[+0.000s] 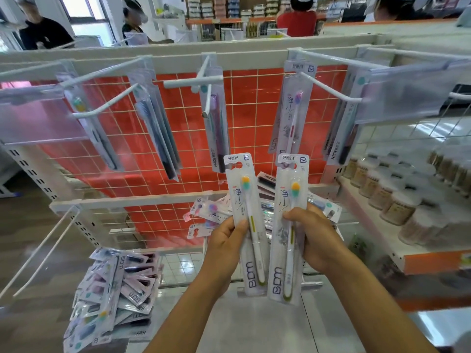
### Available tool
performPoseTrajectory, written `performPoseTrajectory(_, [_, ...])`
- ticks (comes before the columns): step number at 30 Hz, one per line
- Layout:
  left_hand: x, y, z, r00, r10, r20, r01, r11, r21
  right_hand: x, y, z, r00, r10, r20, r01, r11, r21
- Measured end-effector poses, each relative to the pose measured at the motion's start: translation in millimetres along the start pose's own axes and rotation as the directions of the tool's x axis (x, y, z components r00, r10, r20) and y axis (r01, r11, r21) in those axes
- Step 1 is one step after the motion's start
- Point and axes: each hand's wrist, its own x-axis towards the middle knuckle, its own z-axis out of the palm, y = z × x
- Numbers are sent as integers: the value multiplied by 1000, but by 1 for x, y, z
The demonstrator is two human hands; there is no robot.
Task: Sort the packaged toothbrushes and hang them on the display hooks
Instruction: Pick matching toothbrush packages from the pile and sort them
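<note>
Head view: I see my left hand (226, 240) clamped on one packaged toothbrush (248, 222), thumb pressed across the front of the card, and my right hand (312, 238) clamped on a second packaged toothbrush (289, 230) the same way. Both packs stand upright, side by side and just apart, hang holes at the top, each showing an orange-and-green brush head. They sit in front of the red wire grid panel (254, 103), below the row of white display hooks (193, 84). Packs already hang on that row: a pink-handled one (293, 110) straight above my right-hand pack, a purple-headed one (215, 123) on the middle hook, others further left and right. A loose pile of packs (204, 215) lies behind my hands on the lower shelf, and a bigger heap (114, 294) lies at lower left. Jars (397, 200) line the shelf to my right. People stand beyond the rack.
</note>
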Motion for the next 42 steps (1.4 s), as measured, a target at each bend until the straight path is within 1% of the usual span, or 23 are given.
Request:
performPoseTrajectory(3, [-2,0,2,1000,-10,5,10,1000,-20,-2,1,-2,999,36,32,-38,999,36])
performPoseTrajectory(6, [-4,1,6,999,-15,46,16,1000,-18,-4,0,1,996,4,87,-4,1000,-1])
performPoseTrajectory(9, [-6,1,8,998,2,69,-3,1000,17,-5,3,3,999,-16,51,17,1000,-24])
performPoseTrajectory(12, [-7,0,8,997,15,71,-17,1000,19,-5,8,4,1000,-27,3,27,1000,-1])
performPoseTrajectory(17, [-8,-3,7,999,29,21,-29,999,34,-6,13,9,999,-35,-18,35,999,-6])
performPoseTrajectory(23, [-11,-3,-3,997,58,-55,-56,998,32,-8,19,19,999,-26,22,28,995,-96])
performPoseTrajectory(26, [-11,-1,-14,992,77,-97,-79,997,-17,-8,26,28,999,-11,41,16,992,-124])
performPoseTrajectory(30, [-15,-1,-31,991,70,-113,-76,996,-54,-9,35,44,997,8,72,3,989,-150])
performPoseTrajectory(33, [-18,-2,-45,987,74,-141,-80,996,-44,-9,40,57,996,10,92,5,986,-164])
performPoseTrajectory(36, [-22,-1,-58,982,99,-162,-104,994,-19,-9,45,68,997,-6,75,19,983,-183])
performPoseTrajectory(42, [-27,1,-80,980,133,-150,-129,991,36,-10,54,87,999,-22,50,30,984,-177])
